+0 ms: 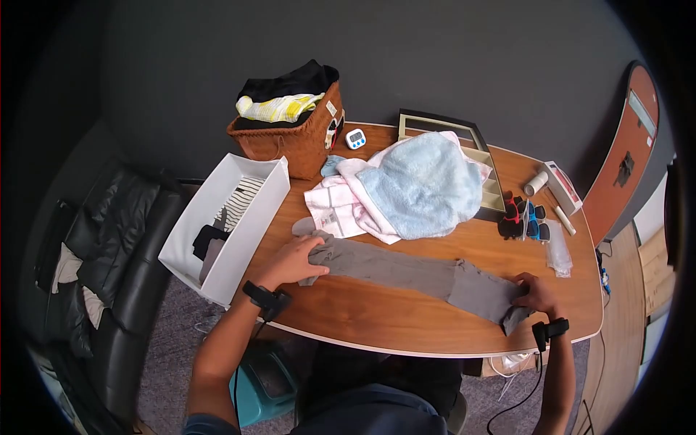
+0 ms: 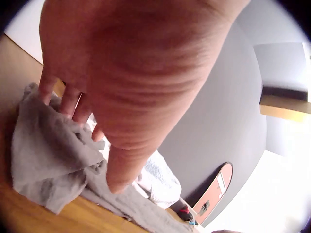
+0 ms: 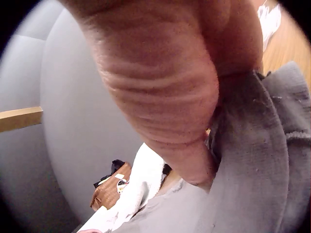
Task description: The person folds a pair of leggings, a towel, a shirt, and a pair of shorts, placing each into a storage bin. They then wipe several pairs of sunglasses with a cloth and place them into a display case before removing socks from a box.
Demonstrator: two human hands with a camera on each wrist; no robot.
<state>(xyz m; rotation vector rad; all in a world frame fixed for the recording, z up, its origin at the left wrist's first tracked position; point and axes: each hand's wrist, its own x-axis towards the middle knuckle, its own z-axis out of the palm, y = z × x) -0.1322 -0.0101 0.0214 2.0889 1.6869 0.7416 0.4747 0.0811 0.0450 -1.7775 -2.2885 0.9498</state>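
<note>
Before a dark wall (image 1: 464, 58), a wooden table (image 1: 362, 312) is partly covered by a long gray cloth (image 1: 395, 268), stretched along its near side. One end is touched by the left hand (image 1: 293, 262), fingers spread; the other is pinched by the right hand (image 1: 539, 294). Behind, a towel (image 1: 424, 188) is bunched.

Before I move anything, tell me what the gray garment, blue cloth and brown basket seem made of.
Gray garment: matte, probably cotton knit, given soft wrinkles. Blue cloth: fluffy, apparently plush, from raised pile. Brown basket: dull, perhaps wicker, judging by woven texture.
</note>
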